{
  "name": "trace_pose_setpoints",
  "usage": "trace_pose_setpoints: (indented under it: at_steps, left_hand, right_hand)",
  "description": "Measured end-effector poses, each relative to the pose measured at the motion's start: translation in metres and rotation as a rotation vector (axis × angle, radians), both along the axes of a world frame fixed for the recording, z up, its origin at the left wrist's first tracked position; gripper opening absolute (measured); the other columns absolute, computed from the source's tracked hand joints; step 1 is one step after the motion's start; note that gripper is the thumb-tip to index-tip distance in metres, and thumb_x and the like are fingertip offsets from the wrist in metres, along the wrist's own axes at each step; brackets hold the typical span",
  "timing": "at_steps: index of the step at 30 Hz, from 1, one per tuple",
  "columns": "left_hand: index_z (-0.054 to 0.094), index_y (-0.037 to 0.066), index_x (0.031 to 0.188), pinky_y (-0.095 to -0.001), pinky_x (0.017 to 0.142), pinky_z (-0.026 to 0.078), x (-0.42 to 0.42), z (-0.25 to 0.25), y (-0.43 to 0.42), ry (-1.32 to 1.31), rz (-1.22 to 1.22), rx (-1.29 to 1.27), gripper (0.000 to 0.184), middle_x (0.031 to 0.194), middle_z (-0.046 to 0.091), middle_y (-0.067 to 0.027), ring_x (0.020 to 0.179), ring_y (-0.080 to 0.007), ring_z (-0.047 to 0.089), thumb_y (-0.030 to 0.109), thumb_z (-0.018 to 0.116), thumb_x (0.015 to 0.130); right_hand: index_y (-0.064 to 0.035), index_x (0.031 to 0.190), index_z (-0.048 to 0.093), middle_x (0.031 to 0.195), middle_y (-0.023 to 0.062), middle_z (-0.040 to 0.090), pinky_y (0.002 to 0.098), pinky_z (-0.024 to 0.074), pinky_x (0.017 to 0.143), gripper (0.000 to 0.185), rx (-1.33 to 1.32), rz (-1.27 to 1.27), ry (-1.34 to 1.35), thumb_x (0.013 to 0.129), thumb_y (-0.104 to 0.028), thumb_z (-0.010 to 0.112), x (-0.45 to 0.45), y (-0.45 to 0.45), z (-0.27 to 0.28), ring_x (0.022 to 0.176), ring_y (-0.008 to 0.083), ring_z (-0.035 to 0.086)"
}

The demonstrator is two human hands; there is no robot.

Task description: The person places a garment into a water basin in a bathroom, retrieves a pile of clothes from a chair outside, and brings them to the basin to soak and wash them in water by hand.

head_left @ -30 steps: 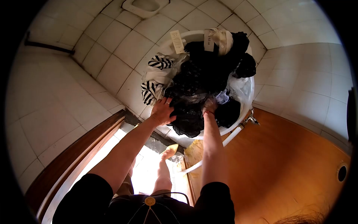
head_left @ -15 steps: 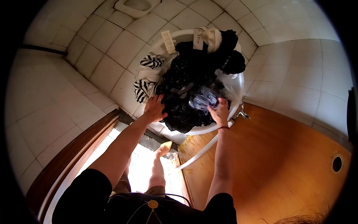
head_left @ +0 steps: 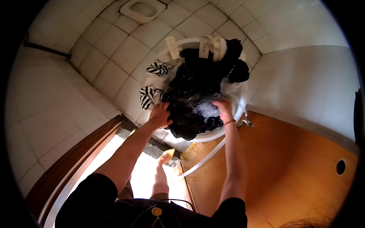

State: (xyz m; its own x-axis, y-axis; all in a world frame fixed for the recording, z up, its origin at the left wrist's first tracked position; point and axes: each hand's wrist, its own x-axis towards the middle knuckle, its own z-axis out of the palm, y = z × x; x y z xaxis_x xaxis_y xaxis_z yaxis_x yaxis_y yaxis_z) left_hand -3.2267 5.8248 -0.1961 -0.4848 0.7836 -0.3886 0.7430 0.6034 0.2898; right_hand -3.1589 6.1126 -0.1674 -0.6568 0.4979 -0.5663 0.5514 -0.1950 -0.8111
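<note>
A white basin [head_left: 242, 100] holds a heap of wet dark clothes [head_left: 194, 81], with splashing, foamy water [head_left: 208, 109] near its front. At the left side of the heap, my left hand [head_left: 160, 115] grips the edge of the dark cloth, its fingertips partly hidden. My right hand [head_left: 224, 109] is at the right of the splashing water, against the dark cloth; what its fingers hold, if anything, is hidden. Striped black-and-white cloth [head_left: 149, 97] lies over the left rim. Two paper tags [head_left: 172, 48] and a pale garment [head_left: 217, 48] show at the back.
A squat toilet [head_left: 141, 9] is set in the tiled floor [head_left: 114, 76] at the back left. A metal tap [head_left: 245, 121] and a white hose [head_left: 205, 159] are by the basin's right front. An orange-brown board [head_left: 273, 167] lies at the right, with a round hole.
My right hand has come up out of the heap's middle and moved right, to the side of the splashing water. My left hand stays at the heap's left edge. The view has shifted slightly.
</note>
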Motion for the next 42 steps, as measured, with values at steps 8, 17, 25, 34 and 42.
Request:
trace_pose_setpoints:
  at_steps: [8, 17, 25, 34, 42]
  left_hand:
    - [0.066, 0.011, 0.089, -0.036, 0.089, 0.033, -0.001, 0.01, -0.002, -0.001, -0.004, 0.019, 0.039, 0.121, 0.042, -0.0129, 0.109, -0.0257, 0.037, 0.044, 0.054, 0.072]
    - [0.067, 0.01, 0.087, -0.0363, 0.089, 0.034, 0.001, 0.007, -0.003, 0.008, 0.001, 0.018, 0.039, 0.12, 0.043, -0.0126, 0.108, -0.0255, 0.039, 0.043, 0.055, 0.072]
    - [0.067, 0.009, 0.085, -0.0354, 0.088, 0.035, 0.002, 0.006, -0.005, 0.012, 0.01, 0.016, 0.039, 0.119, 0.044, -0.013, 0.108, -0.0256, 0.04, 0.044, 0.056, 0.07]
    - [0.067, 0.01, 0.086, -0.0356, 0.086, 0.036, -0.002, 0.004, -0.003, -0.023, -0.025, -0.008, 0.04, 0.117, 0.045, -0.0132, 0.105, -0.0259, 0.042, 0.045, 0.056, 0.07]
    - [0.067, 0.01, 0.075, -0.0356, 0.082, 0.037, 0.001, -0.009, -0.009, 0.001, 0.017, 0.176, 0.035, 0.117, 0.045, -0.0138, 0.102, -0.026, 0.042, 0.042, 0.06, 0.064]
  right_hand:
    - [0.0013, 0.084, 0.058, 0.08, 0.0087, 0.061, 0.0271, 0.0499, 0.068, 0.017, 0.231, -0.184, 0.449, 0.067, 0.004, 0.057, -0.033, 0.045, 0.265, 0.07, 0.0171, 0.059]
    - [0.0035, 0.092, 0.057, 0.092, 0.0133, 0.059, 0.0327, 0.0463, 0.079, 0.02, 0.621, -0.454, 1.091, 0.074, -0.005, 0.06, -0.085, 0.039, 0.427, 0.086, 0.0228, 0.056]
    - [0.0013, 0.089, 0.057, 0.093, 0.0101, 0.06, 0.0291, 0.0463, 0.078, 0.024, 0.377, -0.511, 0.854, 0.066, 0.002, 0.063, -0.044, 0.021, 0.196, 0.083, 0.0193, 0.058]
    - [0.0031, 0.119, 0.037, 0.124, 0.027, 0.037, 0.0483, 0.0369, 0.087, 0.068, 1.156, 0.126, -0.627, 0.068, -0.028, 0.069, 0.024, -0.085, 0.01, 0.111, 0.0399, 0.04]
    - [-0.0066, 0.117, 0.045, 0.133, 0.0146, 0.031, 0.0538, 0.0275, 0.093, 0.058, 1.142, 0.804, 0.029, 0.069, -0.03, 0.067, -0.088, -0.136, 0.01, 0.122, 0.0383, 0.025]
